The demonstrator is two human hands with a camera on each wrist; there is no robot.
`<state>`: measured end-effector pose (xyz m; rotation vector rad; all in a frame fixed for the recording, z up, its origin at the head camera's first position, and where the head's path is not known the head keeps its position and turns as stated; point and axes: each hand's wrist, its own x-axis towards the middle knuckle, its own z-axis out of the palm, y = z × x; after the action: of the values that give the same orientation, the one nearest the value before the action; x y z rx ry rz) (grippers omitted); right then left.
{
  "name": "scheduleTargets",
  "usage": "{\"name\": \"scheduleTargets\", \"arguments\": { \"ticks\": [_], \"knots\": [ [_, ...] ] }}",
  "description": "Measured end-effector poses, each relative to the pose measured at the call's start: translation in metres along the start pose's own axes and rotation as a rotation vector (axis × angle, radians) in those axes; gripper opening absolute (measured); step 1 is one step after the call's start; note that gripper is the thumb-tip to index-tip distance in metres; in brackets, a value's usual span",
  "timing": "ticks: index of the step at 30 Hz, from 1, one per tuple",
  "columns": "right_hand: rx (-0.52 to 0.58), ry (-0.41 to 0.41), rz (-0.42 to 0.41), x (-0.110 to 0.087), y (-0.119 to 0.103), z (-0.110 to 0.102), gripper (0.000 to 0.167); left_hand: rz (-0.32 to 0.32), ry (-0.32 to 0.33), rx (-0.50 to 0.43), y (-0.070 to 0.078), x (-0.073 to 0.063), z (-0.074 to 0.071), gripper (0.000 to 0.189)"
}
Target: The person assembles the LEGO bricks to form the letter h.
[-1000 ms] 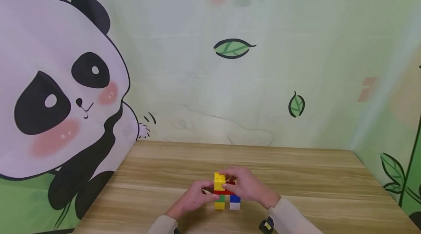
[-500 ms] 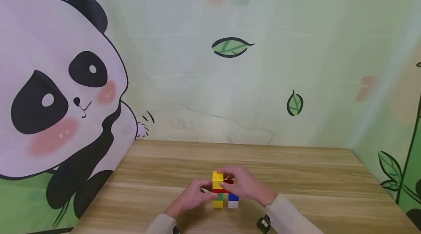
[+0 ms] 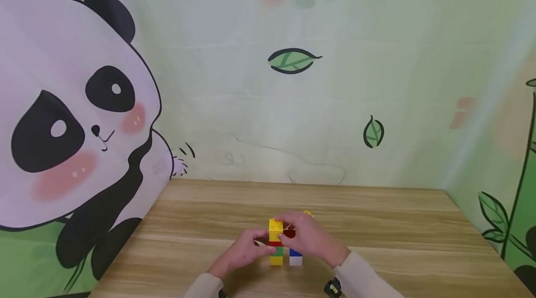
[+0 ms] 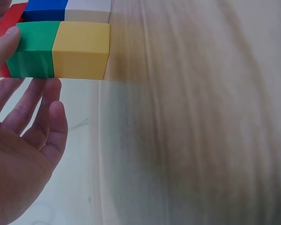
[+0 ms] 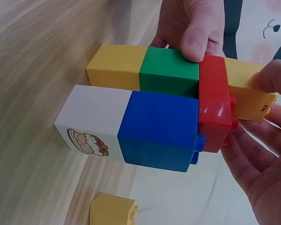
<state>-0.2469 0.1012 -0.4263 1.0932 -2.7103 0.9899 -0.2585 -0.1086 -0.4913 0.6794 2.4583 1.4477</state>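
A toy-brick structure stands on the wooden table. One column has a yellow brick (image 4: 82, 49) below a green brick (image 4: 35, 49). Beside it, a white brick (image 5: 93, 115) with a cake picture sits under a blue brick (image 5: 161, 129). A red brick (image 5: 213, 101) lies across the tops, leaving some blue studs bare. On the red brick's left end is another yellow brick (image 3: 276, 230), pinched by my right hand (image 3: 314, 240); whether it is fully seated I cannot tell. My left hand (image 3: 242, 252) holds the green brick, thumb on its near face by the red one.
A loose yellow brick (image 5: 110, 209) lies on the table (image 3: 201, 214) behind the right hand, its top just showing in the head view. A printed panda backdrop (image 3: 234, 102) rises at the table's far edge.
The head view has shifted slightly. My right hand has turned a little around the top yellow brick, and the loose yellow brick now shows behind it. The left hand keeps its hold.
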Motion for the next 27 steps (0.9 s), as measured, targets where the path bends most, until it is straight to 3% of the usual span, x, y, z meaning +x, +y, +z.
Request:
{"name": "scheduleTargets", "arguments": {
  "ticks": [22,27],
  "knots": [
    [0.088,-0.065,0.061,-0.001,0.009,-0.008,0.039,-0.015,-0.005,0.001,-0.002,-0.001,-0.001,0.022],
    [0.156,-0.020,0.094,-0.004,0.018,-0.017,0.039,-0.027,-0.003,-0.014,0.001,-0.001,-0.001,0.023]
  ]
}}
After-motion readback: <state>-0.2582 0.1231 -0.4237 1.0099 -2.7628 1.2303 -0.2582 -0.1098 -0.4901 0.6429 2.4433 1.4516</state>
